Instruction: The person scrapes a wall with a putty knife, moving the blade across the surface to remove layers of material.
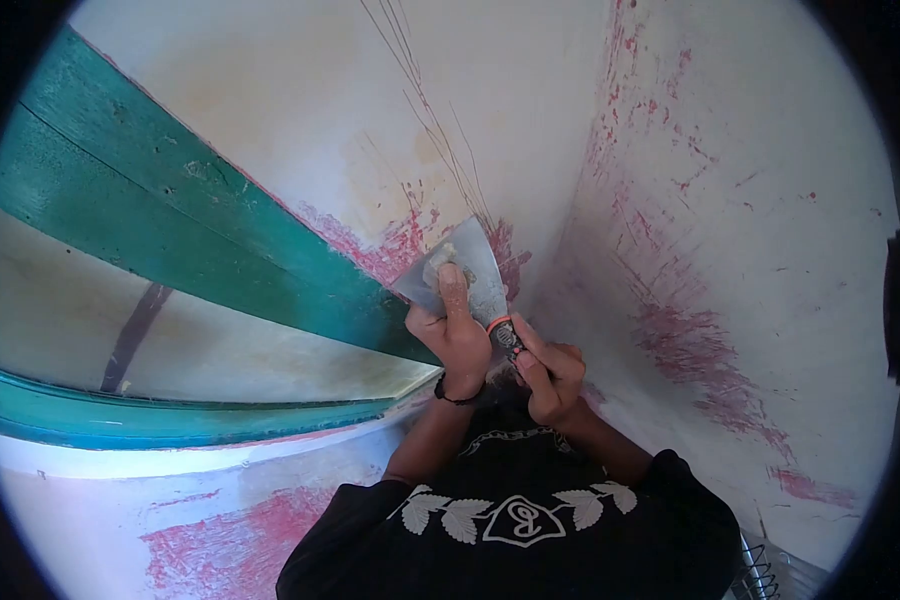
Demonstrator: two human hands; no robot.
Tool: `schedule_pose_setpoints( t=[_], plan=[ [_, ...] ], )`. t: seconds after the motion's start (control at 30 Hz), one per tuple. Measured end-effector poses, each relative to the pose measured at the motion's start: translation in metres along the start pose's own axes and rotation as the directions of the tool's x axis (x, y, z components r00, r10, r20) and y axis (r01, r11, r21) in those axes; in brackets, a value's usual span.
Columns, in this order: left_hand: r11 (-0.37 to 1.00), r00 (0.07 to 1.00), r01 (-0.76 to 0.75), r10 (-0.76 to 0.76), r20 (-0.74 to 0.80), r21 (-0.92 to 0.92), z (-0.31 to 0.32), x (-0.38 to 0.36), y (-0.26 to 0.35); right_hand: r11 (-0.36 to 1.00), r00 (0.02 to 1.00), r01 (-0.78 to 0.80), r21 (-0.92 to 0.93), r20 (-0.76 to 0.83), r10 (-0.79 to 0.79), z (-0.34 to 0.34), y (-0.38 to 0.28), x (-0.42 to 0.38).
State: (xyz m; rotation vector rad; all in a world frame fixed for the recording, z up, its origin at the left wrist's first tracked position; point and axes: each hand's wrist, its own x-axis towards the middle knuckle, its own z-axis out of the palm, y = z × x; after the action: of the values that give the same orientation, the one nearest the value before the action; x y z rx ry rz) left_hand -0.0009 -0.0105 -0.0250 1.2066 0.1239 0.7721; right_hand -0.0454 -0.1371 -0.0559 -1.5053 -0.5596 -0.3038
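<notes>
A metal putty knife point(473, 268) with a black and orange handle is pressed flat against a white wall with red patches point(400, 245), close to the inner corner. My left hand point(450, 325) presses its forefinger on the blade, which carries a smear of pale filler. My right hand point(548, 372) grips the handle just below the blade. A dark band circles my left wrist. Both arms reach up from black sleeves.
A green-painted window frame point(200, 235) runs diagonally at the left, with a pane and a lower green sill point(170, 415). The adjoining wall point(730, 250) at the right is white with scraped red marks. A wire object point(760, 575) shows at bottom right.
</notes>
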Motion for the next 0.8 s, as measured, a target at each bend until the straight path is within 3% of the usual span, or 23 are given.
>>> schedule_pose_setpoints(
  t=[0.1,0.47,0.7,0.8],
  plan=[
    [0.995,0.996,-0.067,0.071,-0.057,0.072,-0.004,-0.004,-0.021,1.000,1.000,-0.011,-0.005,0.006,0.011,-0.001,0.005,-0.006],
    [0.998,0.999,-0.035,0.037,-0.032,0.057,-0.003,0.003,-0.002,0.994,0.996,-0.042,0.098,-0.075,0.049,0.014,0.005,-0.016],
    [1.000,1.000,-0.001,0.001,-0.021,0.004,0.000,-0.004,0.006,0.994,0.996,-0.087,0.062,-0.026,0.089,0.004,-0.008,-0.011],
    [0.979,0.989,-0.142,0.146,-0.020,0.144,0.008,-0.003,0.006,0.994,0.996,-0.078,0.076,-0.036,0.081,0.001,-0.001,-0.009]
  ],
)
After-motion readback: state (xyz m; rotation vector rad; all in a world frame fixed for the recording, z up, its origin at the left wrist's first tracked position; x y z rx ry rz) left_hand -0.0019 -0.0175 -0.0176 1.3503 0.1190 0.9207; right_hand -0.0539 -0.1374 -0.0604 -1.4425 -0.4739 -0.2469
